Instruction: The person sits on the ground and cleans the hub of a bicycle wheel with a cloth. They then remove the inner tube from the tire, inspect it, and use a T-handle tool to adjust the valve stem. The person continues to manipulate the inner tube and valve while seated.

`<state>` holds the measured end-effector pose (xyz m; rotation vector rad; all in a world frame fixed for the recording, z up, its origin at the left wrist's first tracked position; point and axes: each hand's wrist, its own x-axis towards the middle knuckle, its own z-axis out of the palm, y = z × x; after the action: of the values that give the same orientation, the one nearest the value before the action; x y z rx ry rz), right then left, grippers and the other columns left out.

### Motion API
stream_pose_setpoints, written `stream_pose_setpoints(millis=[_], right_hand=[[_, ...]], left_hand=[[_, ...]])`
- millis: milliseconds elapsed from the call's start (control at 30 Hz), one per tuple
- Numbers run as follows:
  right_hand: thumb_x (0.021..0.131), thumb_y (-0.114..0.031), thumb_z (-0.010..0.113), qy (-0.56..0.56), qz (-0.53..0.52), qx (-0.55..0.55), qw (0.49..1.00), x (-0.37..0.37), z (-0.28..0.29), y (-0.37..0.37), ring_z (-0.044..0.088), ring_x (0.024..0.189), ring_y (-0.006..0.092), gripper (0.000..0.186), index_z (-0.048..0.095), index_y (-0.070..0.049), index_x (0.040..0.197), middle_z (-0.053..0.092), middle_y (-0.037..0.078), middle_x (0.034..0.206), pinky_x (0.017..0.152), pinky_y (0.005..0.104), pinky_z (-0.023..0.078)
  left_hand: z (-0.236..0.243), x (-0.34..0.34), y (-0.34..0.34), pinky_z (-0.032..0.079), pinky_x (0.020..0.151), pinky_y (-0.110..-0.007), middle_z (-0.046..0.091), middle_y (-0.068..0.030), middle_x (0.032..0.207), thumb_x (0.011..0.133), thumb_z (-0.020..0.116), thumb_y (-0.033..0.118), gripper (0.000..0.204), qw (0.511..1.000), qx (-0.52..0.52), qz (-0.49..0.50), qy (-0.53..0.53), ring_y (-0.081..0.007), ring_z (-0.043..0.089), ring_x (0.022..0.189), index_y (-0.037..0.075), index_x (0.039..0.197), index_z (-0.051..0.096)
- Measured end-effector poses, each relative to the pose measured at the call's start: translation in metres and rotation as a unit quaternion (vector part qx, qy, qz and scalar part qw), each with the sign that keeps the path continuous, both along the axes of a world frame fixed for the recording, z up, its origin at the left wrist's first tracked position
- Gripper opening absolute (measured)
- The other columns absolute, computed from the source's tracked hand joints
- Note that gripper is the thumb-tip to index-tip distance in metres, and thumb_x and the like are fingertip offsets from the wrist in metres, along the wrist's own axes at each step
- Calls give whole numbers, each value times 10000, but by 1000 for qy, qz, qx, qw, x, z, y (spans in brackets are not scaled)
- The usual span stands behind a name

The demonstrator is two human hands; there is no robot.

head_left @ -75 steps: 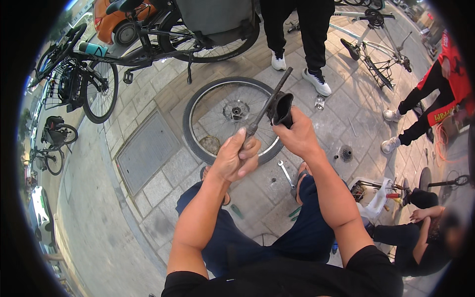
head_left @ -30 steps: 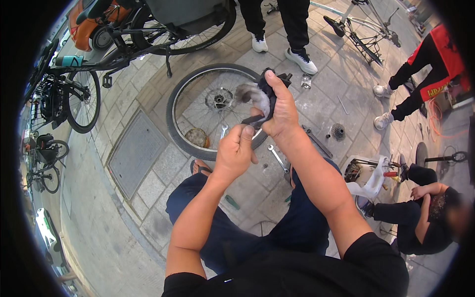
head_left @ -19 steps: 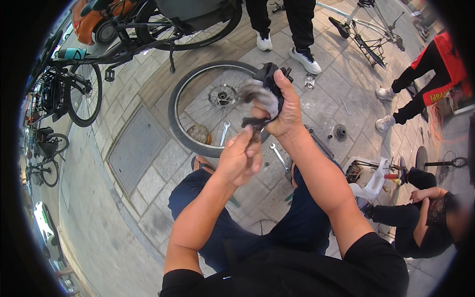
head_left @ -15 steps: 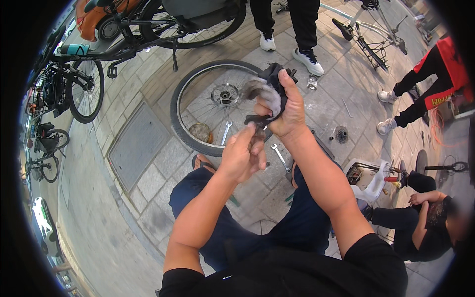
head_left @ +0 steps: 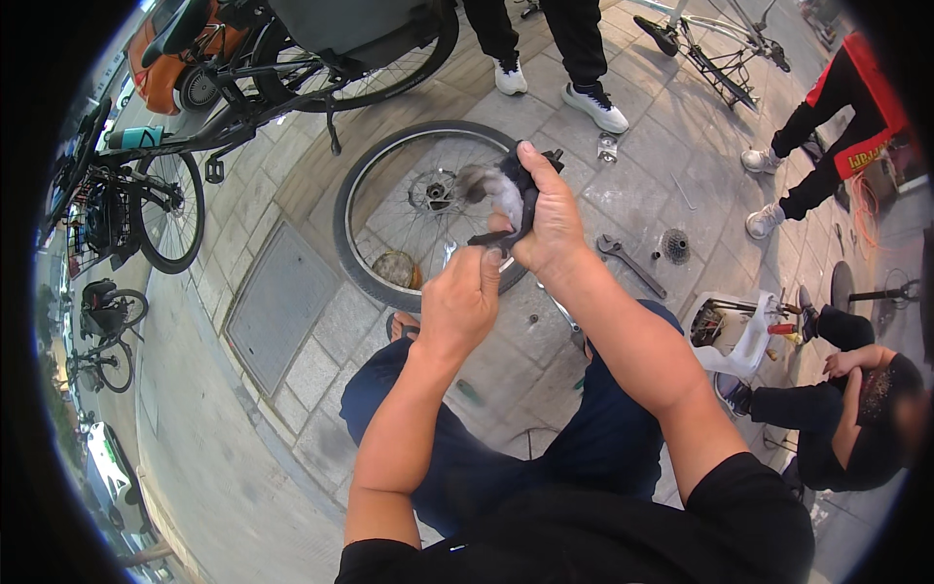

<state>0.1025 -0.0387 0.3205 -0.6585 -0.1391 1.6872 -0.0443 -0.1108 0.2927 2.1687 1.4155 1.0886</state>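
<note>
The right hand (head_left: 550,209) has its fingers clamped around a black-and-grey bundle (head_left: 510,200), held up in the air above the paving (head_left: 506,375). The left hand (head_left: 457,307) is just below it, fingers curled together and clamped on the bundle's dark lower end; exactly how the fingertips meet is hidden.

Under both hands a spoked wheel (head_left: 342,224) lies flat on the paving; the bundle and hands cover part of its right and lower rim. Within its rim show a wrench (head_left: 449,251) and a round brownish piece (head_left: 397,270). A second wrench (head_left: 564,313) is partly hidden by the right forearm. Right of that forearm lie an adjustable wrench (head_left: 634,266) and, just beside it, a sprocket cluster (head_left: 675,246); farther up are a thin bent rod (head_left: 685,191) and a small metal part (head_left: 607,148).

Near the paving's left edge a rectangular grey cover (head_left: 282,307) is set into the stones. Toward the right a white container (head_left: 744,350) holds tools, close to a seated person (head_left: 876,453). Beyond the wheel stand a person in white shoes (head_left: 596,107) and a dark bicycle (head_left: 238,109) with a grey bag (head_left: 355,24).
</note>
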Motion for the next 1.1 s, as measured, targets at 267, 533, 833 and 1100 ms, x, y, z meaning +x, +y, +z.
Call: stream_pose_setpoints(millis=[267, 533, 833, 1100], right_hand=[[960, -410, 741, -7, 15, 52, 999, 16, 6, 9, 664, 659, 137, 264, 656, -159, 964, 726, 13, 851, 433, 298, 405], [963, -375, 767, -26, -86, 29, 996, 34, 18, 25, 616, 573, 147, 261, 641, -161, 884, 706, 39, 778, 395, 293, 347], [949, -366, 776, -61, -145, 106, 982, 111, -9, 60, 651, 618, 189, 259, 610, -166, 943, 665, 35, 775, 408, 319, 364], [964, -413, 769, -114, -224, 83, 964, 122, -23, 61, 677, 745, 194, 314, 620, -143, 1022, 676, 10, 878, 588, 364, 496]], left_hand=[[10, 12, -1, 428, 420, -297, 486, -28, 601, 1136, 477, 433, 488, 855, -349, -58, -379, -161, 551, 439, 15, 904, 577], [25, 18, -7, 325, 355, -278, 467, -21, 571, 1114, 479, 514, 537, 723, -500, -16, -477, -185, 547, 408, 20, 932, 584], [16, 3, -18, 353, 362, -288, 453, -19, 569, 1121, 466, 510, 556, 728, -502, -56, -463, -170, 507, 402, 8, 918, 590], [10, -10, -16, 413, 468, -283, 443, -2, 583, 1130, 459, 496, 545, 806, -396, -85, -432, -136, 506, 468, 3, 953, 607]])
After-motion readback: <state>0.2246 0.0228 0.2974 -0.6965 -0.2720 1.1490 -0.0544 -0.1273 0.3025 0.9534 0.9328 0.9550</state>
